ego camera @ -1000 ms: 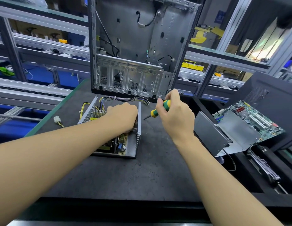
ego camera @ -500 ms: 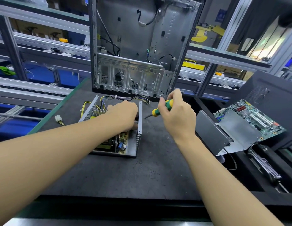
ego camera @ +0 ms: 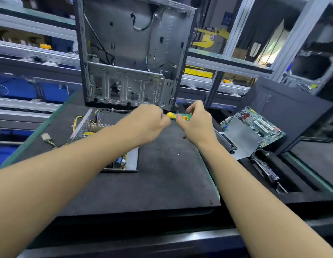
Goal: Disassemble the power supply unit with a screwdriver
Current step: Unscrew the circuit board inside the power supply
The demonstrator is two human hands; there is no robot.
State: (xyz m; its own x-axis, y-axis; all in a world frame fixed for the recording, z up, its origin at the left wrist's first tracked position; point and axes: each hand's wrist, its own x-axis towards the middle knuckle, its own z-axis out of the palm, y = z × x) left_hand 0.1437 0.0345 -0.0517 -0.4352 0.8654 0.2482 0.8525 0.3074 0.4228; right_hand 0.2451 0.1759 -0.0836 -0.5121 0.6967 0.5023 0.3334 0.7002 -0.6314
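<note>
The opened power supply unit (ego camera: 132,159) lies on the black foam mat (ego camera: 162,179), its circuit board and yellow wires partly hidden under my left forearm. Both hands have met above the mat, to the right of the unit. My right hand (ego camera: 196,125) grips the yellow and green handle of the screwdriver (ego camera: 178,116), held level. My left hand (ego camera: 149,123) is closed around the screwdriver's front end, so the shaft and tip are hidden in its fingers.
An empty computer case (ego camera: 128,62) stands upright at the mat's far edge. A motherboard (ego camera: 258,121), a grey metal cover (ego camera: 240,136) and a black side panel (ego camera: 284,108) lie to the right. A white connector (ego camera: 45,136) trails left of the unit.
My left hand left the power supply unit and moved right onto the screwdriver's front end. My right hand turned the screwdriver level and shifted slightly right. The view is blurred by motion.
</note>
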